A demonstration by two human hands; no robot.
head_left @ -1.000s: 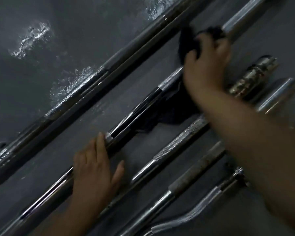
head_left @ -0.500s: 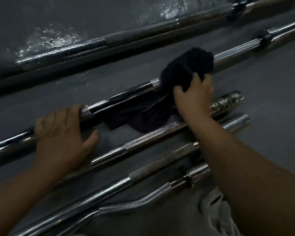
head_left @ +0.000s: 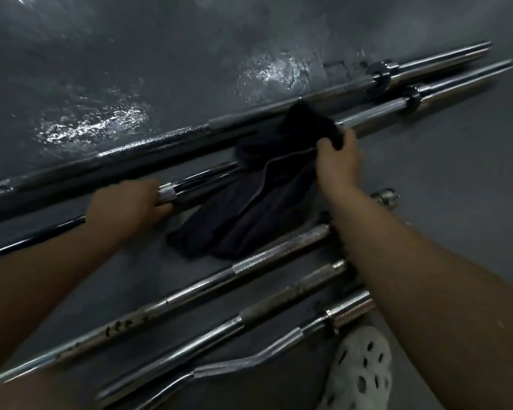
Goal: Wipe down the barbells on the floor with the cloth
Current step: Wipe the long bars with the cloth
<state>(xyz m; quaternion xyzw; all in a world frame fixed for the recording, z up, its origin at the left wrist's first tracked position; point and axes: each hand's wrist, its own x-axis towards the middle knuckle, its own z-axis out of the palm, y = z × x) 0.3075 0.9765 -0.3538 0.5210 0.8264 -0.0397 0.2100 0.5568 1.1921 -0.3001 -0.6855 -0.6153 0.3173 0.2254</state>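
Presently, item by item.

- **Floor** [head_left: 427, 202]: grey, with a wet shine toward 11 and 1 o'clock.
- **Far barbell** [head_left: 148, 146]: long and dull, running from 9 to 1 o'clock, not under the cloth.
- **Worked barbell** [head_left: 376, 113]: long, parallel and just nearer. It is dark at its 8 o'clock end and chrome toward 2 o'clock. This is the one in hand.
- **Shorter bars** [head_left: 279, 306]: lie from 5 to 7 o'clock, one rust-spotted. The nearest is a curl bar [head_left: 249, 363]. They apparently await their turn.
- **Cloth** [head_left: 249, 208]: dark, near centre. Its upper part is bunched over the worked barbell and its loose tail trails on the floor toward 7 o'clock.
- **Right hand** [head_left: 338, 164]: at 1 o'clock, fingers curled into the bunched cloth, clamping it onto the shaft.
- **Left hand** [head_left: 125, 202]: at 9 o'clock, fingers wrapped round the same bar beside a knurled band, steadying it.
- **Advice:** the cloth should wrap the full girth and travel along the shaft toward the collar at 2 o'clock. The left hand's hold should stop the bar rolling. Gathering the tail would avoid dragging floor grit.
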